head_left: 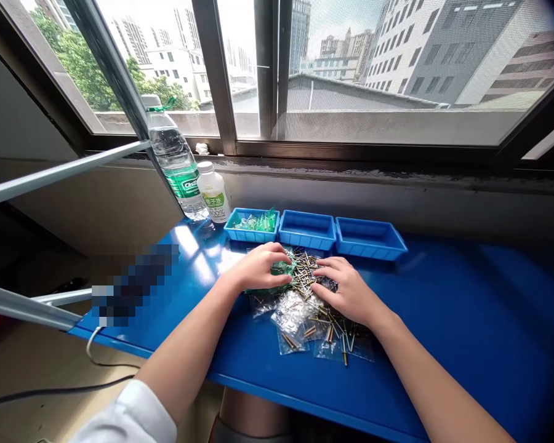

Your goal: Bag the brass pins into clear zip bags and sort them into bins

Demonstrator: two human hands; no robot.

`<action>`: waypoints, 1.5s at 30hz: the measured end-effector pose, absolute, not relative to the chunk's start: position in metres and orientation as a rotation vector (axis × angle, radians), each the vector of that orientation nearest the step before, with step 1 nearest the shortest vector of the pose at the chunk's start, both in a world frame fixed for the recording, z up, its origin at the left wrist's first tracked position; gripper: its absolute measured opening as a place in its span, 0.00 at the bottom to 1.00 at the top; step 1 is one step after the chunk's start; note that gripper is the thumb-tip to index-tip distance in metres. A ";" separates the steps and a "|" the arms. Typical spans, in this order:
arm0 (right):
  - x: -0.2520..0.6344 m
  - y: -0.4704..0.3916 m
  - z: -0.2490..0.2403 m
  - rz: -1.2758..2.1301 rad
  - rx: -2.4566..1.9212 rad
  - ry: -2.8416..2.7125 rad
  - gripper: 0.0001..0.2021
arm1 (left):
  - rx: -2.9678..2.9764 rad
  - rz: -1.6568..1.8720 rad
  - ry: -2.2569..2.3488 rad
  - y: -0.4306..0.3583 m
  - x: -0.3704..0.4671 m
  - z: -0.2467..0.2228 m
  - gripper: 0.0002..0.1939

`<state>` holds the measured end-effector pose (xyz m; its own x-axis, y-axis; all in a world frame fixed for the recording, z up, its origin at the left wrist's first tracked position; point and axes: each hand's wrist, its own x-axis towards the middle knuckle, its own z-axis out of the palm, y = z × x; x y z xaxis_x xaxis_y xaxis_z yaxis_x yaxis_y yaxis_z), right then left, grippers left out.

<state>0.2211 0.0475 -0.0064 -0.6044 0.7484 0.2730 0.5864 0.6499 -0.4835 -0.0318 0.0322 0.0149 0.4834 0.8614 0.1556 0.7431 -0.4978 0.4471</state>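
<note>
My left hand rests at the left side of a heap on the blue table, thumb and fingers apart. Green plastic pieces show between its fingertips; I cannot make out a grip on them. On the right side of the heap, my right hand lies with its fingers spread, the tips touching thin metal pins in gold and silver colours. Small clear plastic bags lie nearer to me, some with pins inside. Part of the heap is hidden under both hands.
Behind the heap stand three joined blue bins; the left bin holds green and clear pieces. A large water bottle and a white bottle stand at the back left. A metal frame borders the left, beside a pixelated dark object.
</note>
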 end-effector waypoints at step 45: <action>0.208 0.046 -0.006 0.693 -0.896 -1.975 0.05 | 2.726 1.023 1.028 0.041 -0.010 0.001 0.12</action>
